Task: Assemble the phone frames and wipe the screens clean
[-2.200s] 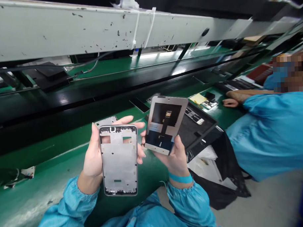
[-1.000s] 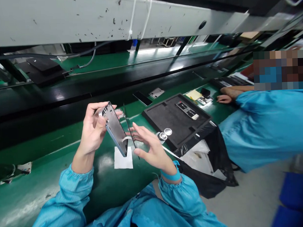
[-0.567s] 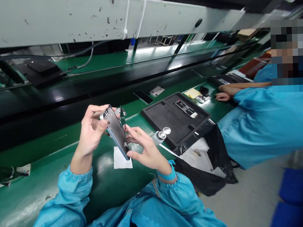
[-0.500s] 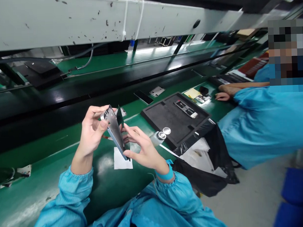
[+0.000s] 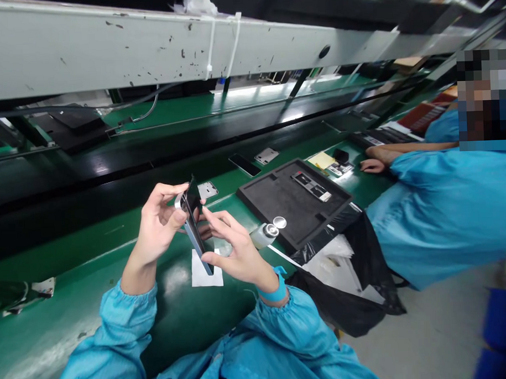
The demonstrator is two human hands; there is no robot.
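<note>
My left hand (image 5: 159,225) grips the top of a silver phone frame (image 5: 191,231), held on edge above the green bench (image 5: 74,306). My right hand (image 5: 232,250) presses a dark screen panel (image 5: 192,196) against the frame's right face, thumb at the lower end and fingers spread along it. The two parts lie flat together. Under them a white cloth (image 5: 206,271) lies on the bench.
A black foam tray (image 5: 293,202) with small parts sits to the right, a small bottle (image 5: 265,233) at its near corner. Phone parts (image 5: 246,164) lie further back by the black conveyor (image 5: 111,161). A co-worker in blue (image 5: 440,205) stands right, a hand (image 5: 371,165) on the bench.
The frame and the screen panel, held apart and face up earlier, have been turned on edge and brought together. My right hand has closed the panel onto the frame.
</note>
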